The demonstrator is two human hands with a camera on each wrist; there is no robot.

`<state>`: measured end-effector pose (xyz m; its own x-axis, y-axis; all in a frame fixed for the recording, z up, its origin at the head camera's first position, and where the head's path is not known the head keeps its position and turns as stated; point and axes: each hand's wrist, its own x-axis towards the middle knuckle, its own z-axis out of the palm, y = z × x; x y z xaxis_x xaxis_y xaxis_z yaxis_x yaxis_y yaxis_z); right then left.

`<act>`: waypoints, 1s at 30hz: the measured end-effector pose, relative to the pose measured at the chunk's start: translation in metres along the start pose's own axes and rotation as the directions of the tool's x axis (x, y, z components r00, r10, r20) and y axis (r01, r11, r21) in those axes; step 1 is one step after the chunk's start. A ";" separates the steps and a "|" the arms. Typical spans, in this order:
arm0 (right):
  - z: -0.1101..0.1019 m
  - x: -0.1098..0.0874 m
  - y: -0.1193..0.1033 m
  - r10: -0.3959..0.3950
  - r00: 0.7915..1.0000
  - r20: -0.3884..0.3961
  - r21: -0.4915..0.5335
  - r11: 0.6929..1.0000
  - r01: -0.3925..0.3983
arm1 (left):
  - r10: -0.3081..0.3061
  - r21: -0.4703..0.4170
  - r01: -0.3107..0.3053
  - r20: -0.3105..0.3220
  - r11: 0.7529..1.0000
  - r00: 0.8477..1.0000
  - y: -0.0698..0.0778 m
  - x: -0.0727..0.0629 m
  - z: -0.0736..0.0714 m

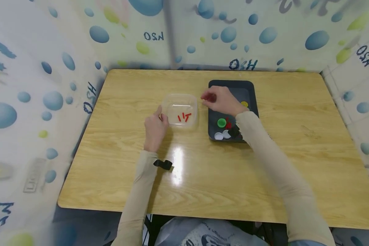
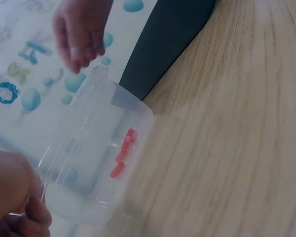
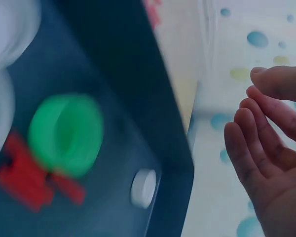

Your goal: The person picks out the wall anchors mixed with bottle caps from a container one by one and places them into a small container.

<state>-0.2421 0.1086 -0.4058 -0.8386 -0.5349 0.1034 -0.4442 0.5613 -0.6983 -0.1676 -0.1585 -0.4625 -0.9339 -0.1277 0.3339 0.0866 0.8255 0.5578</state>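
Note:
My left hand [image 1: 155, 131] grips the left edge of a clear plastic container [image 1: 175, 108], its fingers curled at the rim in the left wrist view. Several small red sticks [image 1: 187, 119] lie on the container's floor. Over the left side of a dark tray [image 1: 210, 126] hovers my right hand [image 1: 222, 99], fingertips toward the container. Its fingers [image 3: 244, 126] are slightly bent and the thumb is near the index tip; nothing shows between them. Inside the tray are a green cap [image 1: 221, 123], red sticks [image 3: 24, 185], white caps [image 1: 218, 136] and a yellow cap [image 1: 244, 104].
Container and tray stand side by side on a wooden table [image 1: 117, 136], a narrow gap between them. A patterned wall covering [image 1: 184, 34] rises behind the far edge. Another small white cap [image 3: 143, 188] is near the tray's wall. The right forearm covers part of the tray.

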 end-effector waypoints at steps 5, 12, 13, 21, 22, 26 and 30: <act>-0.015 -0.020 0.016 0.078 0.997 -0.009 -0.018 0.997 -0.079 | -0.007 -0.013 0.007 0.000 1.000 1.000 -0.001 0.001 -0.002; -0.018 -0.031 0.029 0.120 0.993 0.019 -0.021 0.993 -0.120 | -0.024 -0.040 0.024 0.006 0.999 1.000 -0.003 0.003 -0.002; -0.018 -0.032 0.031 0.120 0.993 0.021 -0.027 0.993 -0.119 | -0.021 -0.045 0.022 0.007 0.999 1.000 -0.002 0.003 -0.001; -0.024 -0.045 0.043 0.166 0.984 0.065 -0.087 0.983 -0.160 | -0.018 -0.054 0.018 0.006 0.998 1.000 0.001 0.003 0.001; -0.025 -0.047 0.044 0.179 0.981 0.077 -0.097 0.980 -0.172 | -0.021 -0.056 0.021 0.006 0.998 1.000 0.001 0.003 0.001; -0.027 -0.051 0.048 0.215 0.969 0.123 -0.113 0.973 -0.202 | -0.026 -0.052 0.025 -0.005 0.998 1.000 0.001 0.003 0.001; -0.026 -0.050 0.052 0.264 0.947 0.183 -0.135 0.961 -0.242 | -0.038 -0.051 0.037 -0.006 0.998 0.999 0.001 0.003 0.001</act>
<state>-0.2314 0.1810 -0.4282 -0.8537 -0.4739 -0.2161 -0.2664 0.7538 -0.6006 -0.1707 -0.1572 -0.4614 -0.9343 -0.1624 0.3174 0.0691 0.7909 0.6081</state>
